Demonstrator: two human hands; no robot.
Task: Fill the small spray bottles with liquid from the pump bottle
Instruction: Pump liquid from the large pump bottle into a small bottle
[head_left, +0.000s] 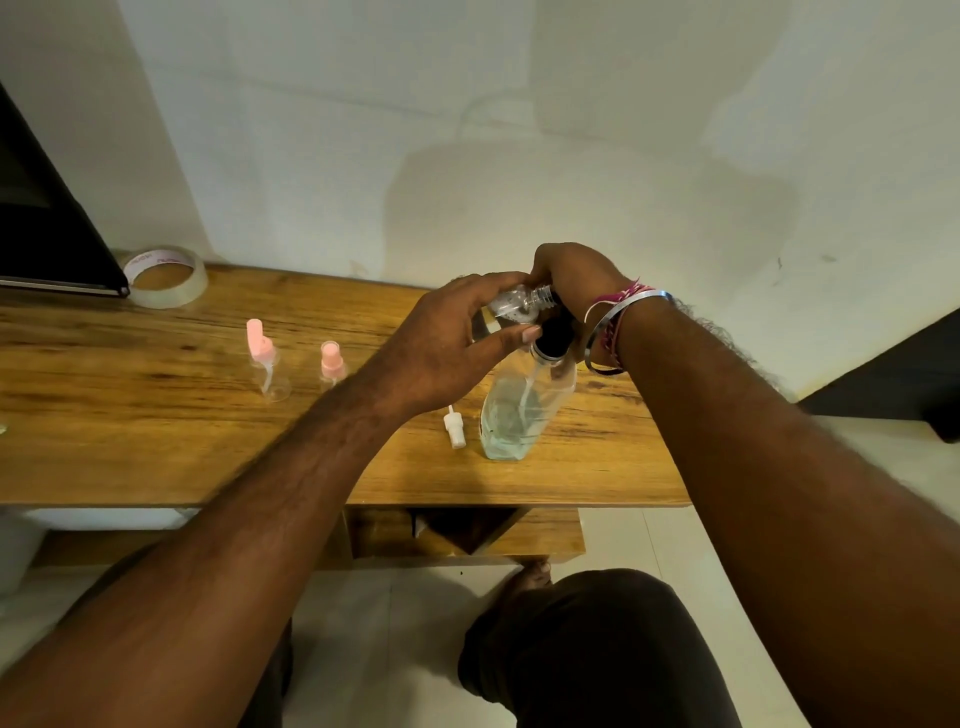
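Observation:
A clear pump bottle (519, 410) with pale liquid in its lower part stands on the wooden table (156, 441), its black pump head under my right hand (571, 280), which curls over the top. My left hand (447, 348) grips a small clear spray bottle (514, 304), tilted on its side with its open threaded neck against the pump's spout. A loose white spray cap (454, 427) lies on the table beside the pump bottle. Two small bottles with pink tops stand to the left: a pump-topped one (267, 364) and a spray-topped one (332, 366).
A roll of clear tape (166, 275) lies at the table's back left, next to a dark laptop-like edge (57, 260). The wall rises just behind the table. My knee and foot show below the table's front edge.

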